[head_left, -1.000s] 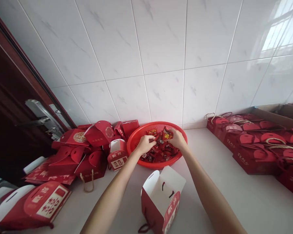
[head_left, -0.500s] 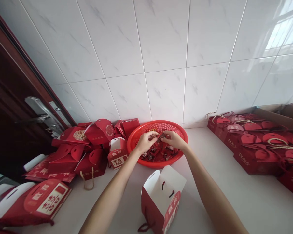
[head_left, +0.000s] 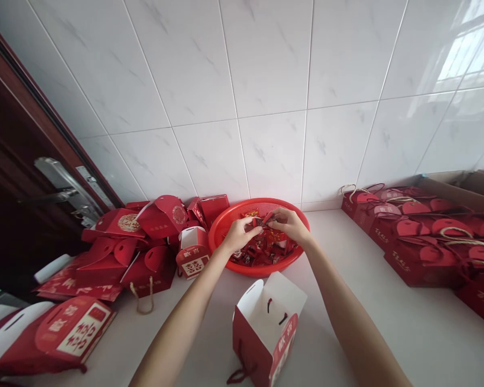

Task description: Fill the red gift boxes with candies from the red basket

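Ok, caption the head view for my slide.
Left hand and right hand hold small wrapped pieces over a red basket, behind an open box.

Packets (head_left: 260, 251): small, shiny, red with dark and gold markings, heaped in the basket (head_left: 262, 270), a few held over the heap. Basket: round, red, perforated, upright. Box (head_left: 250, 337): red outside, white inside, corded, standing open nearer the viewer.

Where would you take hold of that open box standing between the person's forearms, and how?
Probably by the left and right walls of the open gift box, below the flaps, coming in from both sides: it stands upright and open-topped, and its thin, spread flaps would likely bend.
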Motion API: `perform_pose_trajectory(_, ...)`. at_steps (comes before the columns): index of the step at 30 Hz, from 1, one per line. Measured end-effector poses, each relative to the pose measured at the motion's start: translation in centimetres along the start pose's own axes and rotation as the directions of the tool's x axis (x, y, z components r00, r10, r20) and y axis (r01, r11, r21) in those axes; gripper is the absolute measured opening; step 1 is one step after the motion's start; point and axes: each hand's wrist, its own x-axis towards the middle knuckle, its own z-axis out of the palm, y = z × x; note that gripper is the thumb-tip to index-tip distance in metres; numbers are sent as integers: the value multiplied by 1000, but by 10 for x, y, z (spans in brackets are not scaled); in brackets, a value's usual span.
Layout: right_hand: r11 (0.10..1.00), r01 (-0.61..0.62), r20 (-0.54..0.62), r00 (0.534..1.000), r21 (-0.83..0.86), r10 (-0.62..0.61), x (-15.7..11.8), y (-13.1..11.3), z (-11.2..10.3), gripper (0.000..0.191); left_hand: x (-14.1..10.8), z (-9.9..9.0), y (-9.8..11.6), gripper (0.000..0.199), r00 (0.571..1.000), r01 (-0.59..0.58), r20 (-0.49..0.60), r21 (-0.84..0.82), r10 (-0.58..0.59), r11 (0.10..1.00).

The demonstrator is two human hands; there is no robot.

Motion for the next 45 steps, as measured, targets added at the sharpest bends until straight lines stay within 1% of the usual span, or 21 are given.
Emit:
perform_pose_trajectory(2,1000,-3,-1,1000,29,3,-1,-1,0,21,-1,0,1,31,999,-22,24,-2,23,1000)
perform_pose_trajectory(8,996,-56,-2,998,74,57,-2,-3,1,22,0,0,1,30,997,-71,-16,8,71,997)
perform_pose_trajectory(11,995,-66,-20,998,79,67,-2,-4,0,21,1,0,-2,26,989,-103,-108,6,103,995)
perform_pose_trajectory(15,995,-91,-35,995,52,92,-1,-2,-2,21,2,-3,-3,20,964,-130,-229,24,132,991)
perform_pose_trajectory(17,989,-138,-20,990,54,139,-1,-1,-2,21,2,-5,-2,19,944,-164,-281,48,171,985)
perform_pose_trajectory(19,974,-212,7,977,80,212,-1,0,-1,20,1,-6,0,21,922,-207,-319,73,220,976)
perform_pose_trajectory(22,941,-310,57,951,132,305,-1,0,-1,20,1,-5,3,22,905,-244,-335,93,261,965)
perform_pose_trajectory(25,922,-342,91,939,181,331,-2,0,-1,23,0,-5,3,23,904,-256,-327,101,275,961)
perform_pose_trajectory(28,913,-352,98,936,207,338,-2,-2,-3,28,0,-4,2,24,916,-267,-282,101,285,958)
perform_pose_trajectory(33,913,-366,32,930,181,367,-2,-2,-3,30,0,-3,3,26,947,-249,-184,102,264,963)
perform_pose_trajectory(35,909,-384,24,922,164,385,-1,-2,-3,31,0,-3,4,25,958,-217,-168,108,233,970)
perform_pose_trajectory(37,915,-380,31,925,136,380,-1,-1,-3,29,0,-3,6,26,968,-178,-156,116,195,977)
perform_pose_trajectory(40,943,-320,29,948,88,318,1,-1,-3,18,0,-4,8,27,983,-108,-131,138,126,985)
perform_pose_trajectory(43,966,-252,-29,967,64,255,2,1,-4,12,1,-4,5,27,995,-4,-95,184,21,983)
perform_pose_trajectory(45,970,-236,-60,969,59,240,2,3,-4,11,1,-4,2,28,996,74,-58,236,-62,969)
